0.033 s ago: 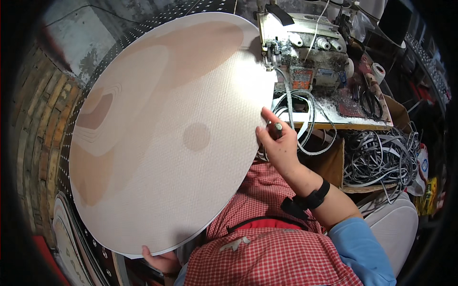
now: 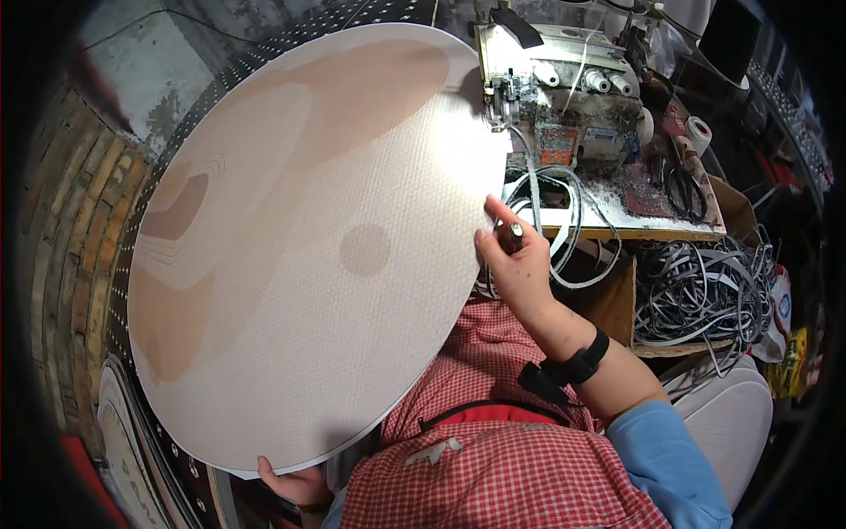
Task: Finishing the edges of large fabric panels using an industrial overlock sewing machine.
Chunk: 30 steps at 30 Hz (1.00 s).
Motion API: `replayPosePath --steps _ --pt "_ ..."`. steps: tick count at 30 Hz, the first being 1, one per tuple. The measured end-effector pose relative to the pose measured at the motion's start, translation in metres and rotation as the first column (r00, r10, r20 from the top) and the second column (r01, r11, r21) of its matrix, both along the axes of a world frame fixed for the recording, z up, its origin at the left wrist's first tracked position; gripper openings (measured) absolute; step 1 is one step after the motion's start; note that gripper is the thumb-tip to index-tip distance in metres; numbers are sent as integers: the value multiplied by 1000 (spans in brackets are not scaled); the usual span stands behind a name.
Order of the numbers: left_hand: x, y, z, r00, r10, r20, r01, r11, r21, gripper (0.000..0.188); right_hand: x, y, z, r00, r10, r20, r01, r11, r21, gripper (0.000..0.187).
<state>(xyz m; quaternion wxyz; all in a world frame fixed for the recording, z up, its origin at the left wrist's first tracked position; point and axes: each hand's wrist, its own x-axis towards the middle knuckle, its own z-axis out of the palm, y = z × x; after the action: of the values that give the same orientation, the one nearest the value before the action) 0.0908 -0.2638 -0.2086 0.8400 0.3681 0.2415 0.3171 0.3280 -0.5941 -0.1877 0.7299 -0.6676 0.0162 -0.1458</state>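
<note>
A large oval mat (image 2: 291,335), beige with brown curved patterns and a thin pale edging, reaches from my lap up to a sewing machine (image 2: 564,97). Its upper right edge lies at the machine's lit needle area. My left hand (image 2: 300,485) grips the mat's lower rim, thumb on top and fingers hidden beneath. At the right edge, the thumb and index finger of my right hand (image 2: 522,269) close on the mat. Curled in that same hand is a slim dark tool (image 2: 513,233) with a shiny end; its kind cannot be made out. Grey-white edging strip (image 2: 534,189) loops beside the machine.
A cardboard box (image 2: 617,304) at right holds a tangle of strip (image 2: 696,291). Scissors (image 2: 686,189) and a white roll (image 2: 698,132) are on the machine table (image 2: 634,231). Further mats (image 2: 119,432) stand at lower left, near a brick wall (image 2: 75,238).
The mat's round central spot has shifted very slightly up and right. My left thumb sits a little further left, and the tool in my right hand has tilted slightly.
</note>
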Motion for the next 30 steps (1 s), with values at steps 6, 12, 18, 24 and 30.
replayPosePath --steps 6,12,18,24,30 --pt "-9 7 -19 981 -21 -194 91 930 357 61 -25 13 -3 998 30 46 -25 992 -122 45" --pt "0 -8 -5 998 -24 -51 29 994 103 66 -12 4 6 1000 12 -17 -13 997 -74 44" --pt "-4 5 -18 995 68 -71 -63 996 61 77 -29 13 -1 997 72 33 -67 989 -134 51" --pt "3 -10 -3 994 -95 -56 104 977 186 63 -19 9 -5 998 64 12 -64 998 13 52" --pt "3 2 -7 998 14 -62 -2 983 185 64 -31 10 6 997 80 25 -78 995 -63 54"
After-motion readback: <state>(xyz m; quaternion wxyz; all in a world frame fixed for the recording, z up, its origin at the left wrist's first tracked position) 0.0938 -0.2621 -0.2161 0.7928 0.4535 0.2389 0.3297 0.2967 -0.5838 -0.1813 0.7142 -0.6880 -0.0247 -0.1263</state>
